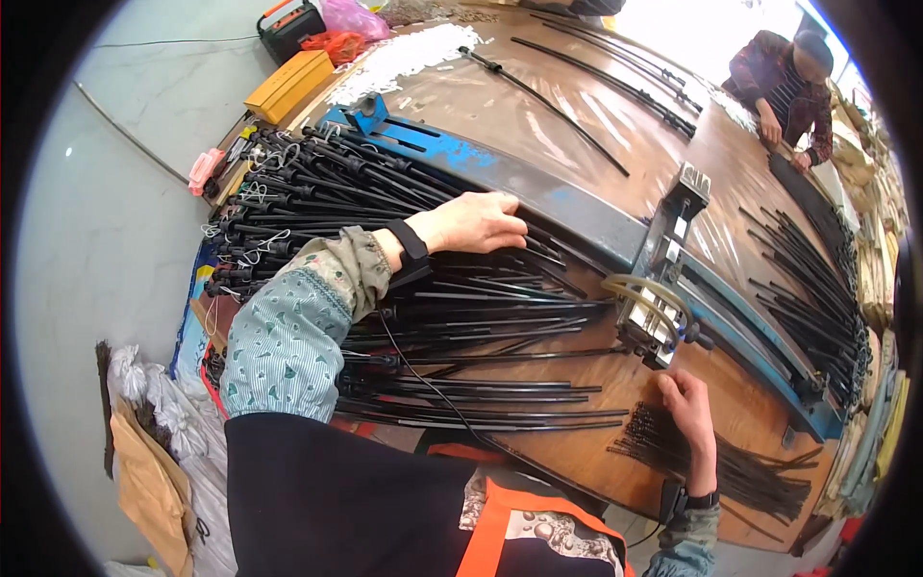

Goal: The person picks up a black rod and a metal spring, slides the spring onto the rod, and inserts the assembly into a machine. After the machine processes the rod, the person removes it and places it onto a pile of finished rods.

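My left hand point(478, 223) lies over the pile of long black rods point(385, 192), its fingers curled round a black rod whose end emerges beside the fingertips. Most of its grip is hidden under the hand. My right hand point(688, 404) is closed in a pinch just below a small metal clamping device point(646, 322) with a curved tan hose. What those fingers hold, if anything, is too small to tell. Beneath the right wrist lies a bundle of thin dark rods point(654, 438). The clamping device is mounted at a long blue and grey metal beam point(567, 207).
Across the table, a person point(784, 87) handles dark material. More black rods point(803, 269) lie at the right, and a few long ones point(553, 111) lie beyond the beam. White small pieces point(409, 62), a yellow box point(288, 87) and a pink object point(205, 171) are at the far left.
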{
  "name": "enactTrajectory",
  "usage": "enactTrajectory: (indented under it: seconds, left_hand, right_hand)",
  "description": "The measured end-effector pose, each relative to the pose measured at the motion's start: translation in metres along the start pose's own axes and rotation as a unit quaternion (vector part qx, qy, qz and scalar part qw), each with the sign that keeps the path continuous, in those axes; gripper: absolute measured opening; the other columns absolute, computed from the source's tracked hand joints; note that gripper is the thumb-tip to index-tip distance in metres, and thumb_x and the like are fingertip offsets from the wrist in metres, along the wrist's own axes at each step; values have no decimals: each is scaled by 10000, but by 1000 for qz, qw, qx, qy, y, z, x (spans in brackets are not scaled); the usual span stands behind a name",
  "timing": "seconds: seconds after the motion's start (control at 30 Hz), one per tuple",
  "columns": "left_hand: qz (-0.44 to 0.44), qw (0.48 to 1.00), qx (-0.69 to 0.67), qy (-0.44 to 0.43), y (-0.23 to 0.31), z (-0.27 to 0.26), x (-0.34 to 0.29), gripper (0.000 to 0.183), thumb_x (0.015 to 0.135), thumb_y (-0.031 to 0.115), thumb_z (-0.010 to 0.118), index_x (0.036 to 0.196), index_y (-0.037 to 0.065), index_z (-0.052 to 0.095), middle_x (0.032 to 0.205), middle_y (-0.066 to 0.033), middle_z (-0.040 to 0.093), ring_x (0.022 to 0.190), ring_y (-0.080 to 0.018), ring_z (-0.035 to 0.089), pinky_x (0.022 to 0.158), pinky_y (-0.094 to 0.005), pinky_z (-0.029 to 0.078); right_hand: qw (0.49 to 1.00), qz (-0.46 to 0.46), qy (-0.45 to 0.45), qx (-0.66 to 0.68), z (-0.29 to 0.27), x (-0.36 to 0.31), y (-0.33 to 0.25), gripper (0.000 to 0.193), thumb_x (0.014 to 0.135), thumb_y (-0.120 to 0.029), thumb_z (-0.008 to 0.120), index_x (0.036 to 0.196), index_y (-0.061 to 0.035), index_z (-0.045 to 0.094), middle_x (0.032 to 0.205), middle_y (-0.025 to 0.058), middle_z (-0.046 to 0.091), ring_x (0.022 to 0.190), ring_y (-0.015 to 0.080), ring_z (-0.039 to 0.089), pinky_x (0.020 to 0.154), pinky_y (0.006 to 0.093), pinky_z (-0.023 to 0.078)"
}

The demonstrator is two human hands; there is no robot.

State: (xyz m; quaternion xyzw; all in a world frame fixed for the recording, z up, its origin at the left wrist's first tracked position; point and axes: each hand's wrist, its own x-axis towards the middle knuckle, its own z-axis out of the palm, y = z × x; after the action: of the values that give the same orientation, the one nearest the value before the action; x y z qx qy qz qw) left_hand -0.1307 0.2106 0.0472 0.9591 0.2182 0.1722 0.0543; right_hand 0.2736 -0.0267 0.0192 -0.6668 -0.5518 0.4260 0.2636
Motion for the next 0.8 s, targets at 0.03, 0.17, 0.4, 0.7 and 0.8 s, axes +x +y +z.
enactTrajectory:
  seconds: [0.03,0.17,0.4,0.7,0.8]
  left_hand:
    - [5,1000,-4,-19,0,0,1,234,900,335,670,934,104,682,808,-111,546,759,-311,587,642,-408,496]
    - [29,998,-18,-52,8,3,8,228,916,340,658,973,121,685,762,-114,551,685,-321,600,585,-421,491]
    - [69,996,-45,-25,27,16,15,200,929,359,628,939,166,682,646,-92,585,613,-314,629,529,-431,495]
    - [42,984,11,-174,144,21,59,329,941,404,551,786,122,621,651,-102,647,607,-324,665,501,-445,523]
    - [52,991,-45,-111,183,38,66,352,949,400,547,774,101,608,649,-119,648,589,-336,663,489,-453,518]
  right_hand:
    - [1000,11,6,-14,-2,-1,2,297,930,-213,671,775,30,600,610,22,530,601,72,468,542,273,391]
    - [997,-25,12,-68,-5,-3,5,314,925,-230,674,773,39,616,572,41,498,580,82,449,535,282,384]
    - [994,-62,21,-93,-5,-9,-6,278,921,-211,673,812,42,639,597,69,507,583,94,448,552,294,396]
    - [973,-186,108,-83,12,-22,4,138,855,-133,705,832,3,687,664,87,589,620,193,524,620,321,440]
    - [957,-232,149,-88,11,-29,9,102,830,-111,712,844,-10,699,678,94,604,640,235,539,634,337,445]
